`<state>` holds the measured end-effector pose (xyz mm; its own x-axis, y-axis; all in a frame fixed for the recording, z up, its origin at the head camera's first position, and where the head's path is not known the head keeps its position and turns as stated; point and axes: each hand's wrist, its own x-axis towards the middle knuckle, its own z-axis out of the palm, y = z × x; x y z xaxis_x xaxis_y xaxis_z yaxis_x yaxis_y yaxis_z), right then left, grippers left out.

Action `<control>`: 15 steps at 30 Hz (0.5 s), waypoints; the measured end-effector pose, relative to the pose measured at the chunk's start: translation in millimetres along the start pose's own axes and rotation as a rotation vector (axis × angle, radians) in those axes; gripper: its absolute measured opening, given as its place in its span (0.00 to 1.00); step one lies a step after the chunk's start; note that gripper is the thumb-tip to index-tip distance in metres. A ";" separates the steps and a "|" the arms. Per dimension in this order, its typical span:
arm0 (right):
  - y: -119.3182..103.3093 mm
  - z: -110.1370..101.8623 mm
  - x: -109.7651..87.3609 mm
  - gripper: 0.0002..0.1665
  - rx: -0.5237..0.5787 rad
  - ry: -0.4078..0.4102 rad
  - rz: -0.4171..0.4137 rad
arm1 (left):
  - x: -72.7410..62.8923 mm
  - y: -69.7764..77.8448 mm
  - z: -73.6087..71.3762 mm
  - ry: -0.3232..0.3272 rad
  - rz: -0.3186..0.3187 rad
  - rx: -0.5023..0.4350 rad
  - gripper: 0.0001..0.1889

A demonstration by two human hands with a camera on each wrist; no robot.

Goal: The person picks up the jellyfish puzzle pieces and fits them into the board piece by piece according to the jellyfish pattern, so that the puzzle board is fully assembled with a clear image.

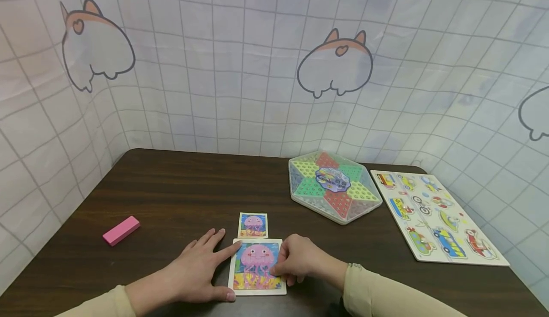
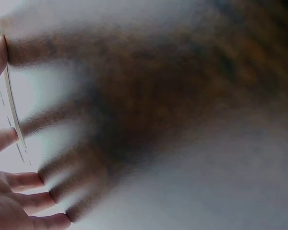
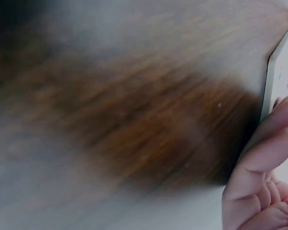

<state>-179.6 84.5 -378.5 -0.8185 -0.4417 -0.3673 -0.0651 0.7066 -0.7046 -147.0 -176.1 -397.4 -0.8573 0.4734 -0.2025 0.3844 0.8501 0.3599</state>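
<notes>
A square jigsaw puzzle (image 1: 256, 260) in a white frame, with a pink jellyfish picture, lies flat near the table's front. My left hand (image 1: 195, 268) is spread at its left side, index fingertip at the top left corner and thumb at the bottom left. At the right edge, my right hand (image 1: 302, 259) has curled fingers and pinches at the puzzle's lower right, thumb tip over the picture. Any single piece there is covered by the fingers. Just behind the puzzle lies a small matching jellyfish card (image 1: 253, 225). The right wrist view shows the frame's edge (image 3: 273, 81) beside bent fingers.
A pink block (image 1: 121, 231) lies at the left on the dark wooden table (image 1: 193, 183). At the back right is a hexagonal Chinese checkers box (image 1: 309, 188). Further right lies a white puzzle board (image 1: 433, 221) with vehicle pictures. A tile-patterned curtain (image 1: 223, 69) surrounds the table.
</notes>
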 end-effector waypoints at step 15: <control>16.9 -10.4 -16.6 0.27 -0.846 -0.031 -0.668 | -1.1 0.3 -0.2 0.000 -0.001 0.005 0.52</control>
<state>-173.0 109.5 -378.0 -0.4575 -0.8849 -0.0876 -0.8763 0.4654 -0.1244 -146.1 -176.4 -396.9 -0.8578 0.4722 -0.2029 0.3850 0.8519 0.3551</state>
